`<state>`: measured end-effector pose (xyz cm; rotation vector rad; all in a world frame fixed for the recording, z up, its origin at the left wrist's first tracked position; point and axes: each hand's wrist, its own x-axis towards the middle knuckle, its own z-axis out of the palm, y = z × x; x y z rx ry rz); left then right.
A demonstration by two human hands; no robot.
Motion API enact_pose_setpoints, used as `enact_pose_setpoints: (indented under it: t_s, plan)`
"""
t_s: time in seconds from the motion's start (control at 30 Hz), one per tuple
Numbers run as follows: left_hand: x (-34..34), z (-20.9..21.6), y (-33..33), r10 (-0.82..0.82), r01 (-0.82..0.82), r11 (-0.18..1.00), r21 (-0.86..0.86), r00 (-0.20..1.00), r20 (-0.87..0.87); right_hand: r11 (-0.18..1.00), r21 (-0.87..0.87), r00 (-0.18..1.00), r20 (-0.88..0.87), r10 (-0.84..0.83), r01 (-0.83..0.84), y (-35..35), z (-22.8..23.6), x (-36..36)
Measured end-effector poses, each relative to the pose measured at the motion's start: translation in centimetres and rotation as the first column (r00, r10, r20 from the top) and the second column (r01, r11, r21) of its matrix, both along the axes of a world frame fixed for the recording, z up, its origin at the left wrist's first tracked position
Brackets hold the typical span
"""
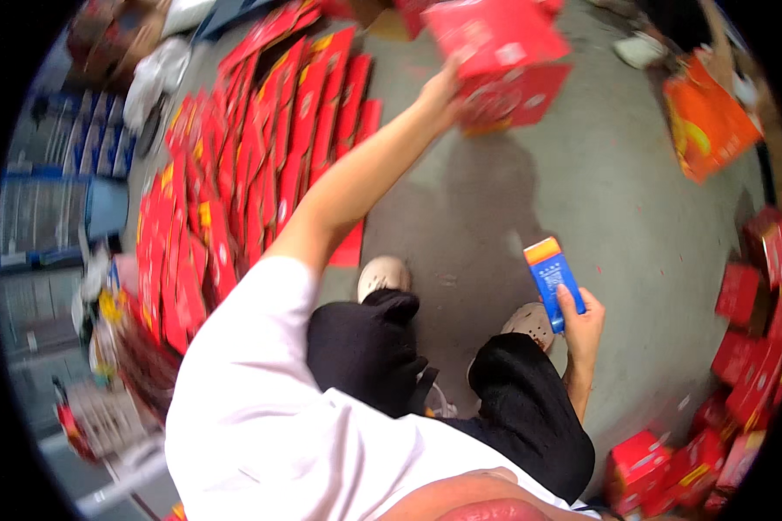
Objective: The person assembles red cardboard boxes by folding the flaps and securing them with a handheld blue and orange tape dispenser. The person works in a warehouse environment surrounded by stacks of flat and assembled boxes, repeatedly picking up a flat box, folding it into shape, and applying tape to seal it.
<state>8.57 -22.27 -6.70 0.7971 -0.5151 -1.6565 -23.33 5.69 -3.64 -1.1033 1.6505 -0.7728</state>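
Note:
My left arm reaches forward, and my left hand (441,94) grips the left side of a red cardboard box (514,94) above the floor. The box is somewhat blurred, and part of the fingers is hidden against it. Over my right knee, my right hand (584,319) is closed round the lower end of a slim blue, flat-sided object with an orange end (549,282). Its orange end points up and away from me. The frame does not show exactly what kind of thing it is.
Many flattened red cartons (269,156) lie in overlapping rows at the left. Red boxes (641,464) are heaped at the lower right. An orange bag (708,122) stands at the far right, near another person's shoe (640,50). Shelving with blue bins (106,208) lines the left edge.

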Motion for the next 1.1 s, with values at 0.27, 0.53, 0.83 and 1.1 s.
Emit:
enact_pose_setpoints:
  t_s: [0.27, 0.53, 0.83, 1.1]
  plan:
    - [1.9, -5.9, 1.3, 0.191, 0.27, 0.938, -0.219, 0.125, 0.974, 0.991, 0.091, 0.995, -0.032, 0.097, -0.093, -1.2, -0.1, -1.0]
    - [22.1, -9.8, 10.3, -0.099, -0.062, 0.993, 0.104, -0.908, 0.407, 0.949, 0.208, 0.962, -0.087, 0.257, -0.235, -1.8, 0.4, -1.1]
    - [23.7, -5.7, 9.0, -0.134, 0.03, 0.93, 0.366, -0.9, 0.414, 0.948, 0.176, 0.962, -0.008, 0.271, -0.266, -2.4, 0.7, -0.7]
    - [1.1, 9.8, 18.0, -0.012, 0.33, 0.9, 0.286, -0.636, 0.771, 0.969, -0.042, 0.966, 0.074, 0.247, -0.245, -2.9, 1.5, 2.1]
